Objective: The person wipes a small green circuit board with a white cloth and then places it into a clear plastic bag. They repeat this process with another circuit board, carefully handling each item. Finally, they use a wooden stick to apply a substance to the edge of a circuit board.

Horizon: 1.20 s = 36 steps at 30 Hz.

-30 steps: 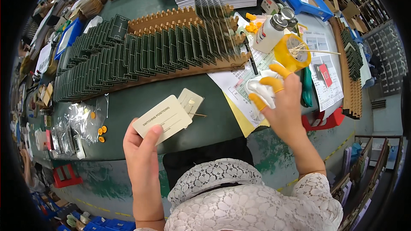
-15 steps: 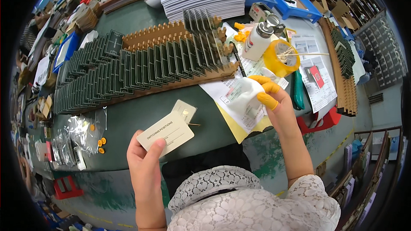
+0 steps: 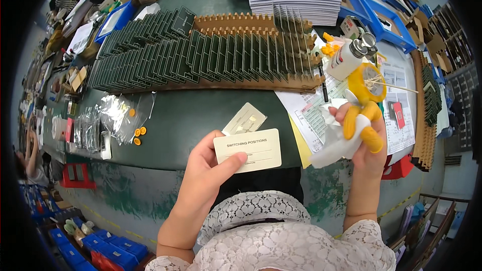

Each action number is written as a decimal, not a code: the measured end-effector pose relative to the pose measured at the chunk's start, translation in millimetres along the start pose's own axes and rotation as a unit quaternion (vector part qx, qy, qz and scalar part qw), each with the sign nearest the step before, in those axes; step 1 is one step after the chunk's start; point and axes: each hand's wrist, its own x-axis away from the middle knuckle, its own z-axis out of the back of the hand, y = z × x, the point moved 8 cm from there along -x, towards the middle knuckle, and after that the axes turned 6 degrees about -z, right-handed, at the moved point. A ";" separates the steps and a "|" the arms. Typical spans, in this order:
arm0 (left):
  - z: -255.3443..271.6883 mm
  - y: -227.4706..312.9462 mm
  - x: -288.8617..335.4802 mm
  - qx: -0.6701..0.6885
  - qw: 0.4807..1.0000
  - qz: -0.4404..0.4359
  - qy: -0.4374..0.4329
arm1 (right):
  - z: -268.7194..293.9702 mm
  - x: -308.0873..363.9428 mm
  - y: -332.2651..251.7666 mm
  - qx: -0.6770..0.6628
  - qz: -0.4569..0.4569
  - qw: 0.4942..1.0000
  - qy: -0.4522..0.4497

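While the left hand [image 3: 206, 163] clamps a cream card [image 3: 256, 145] between thumb and fingers on the near side of the slotted rack [image 3: 236, 85], the right hand [image 3: 372, 143], well apart from it and wearing yellow finger cots [image 3: 371, 138], grips a white wipe [image 3: 329, 149] to the near right of the rack. A second card [image 3: 246, 119] shows between the held card and the rack; its support cannot be determined. A white bottle [image 3: 344, 62] is located right of the rack.
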 end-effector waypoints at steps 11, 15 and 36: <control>-7.9 -3.1 3.8 -0.035 0.998 0.057 -0.021 | -97.4 8.3 -37.5 0.650 0.338 0.677 -0.069; -10.5 -7.0 7.9 -0.021 0.996 0.073 -0.044 | -113.0 15.7 -38.1 0.652 0.402 0.636 -0.096; -18.8 -15.9 8.7 -0.045 0.990 0.112 -0.075 | -131.5 32.4 -11.7 0.671 0.473 0.558 -0.124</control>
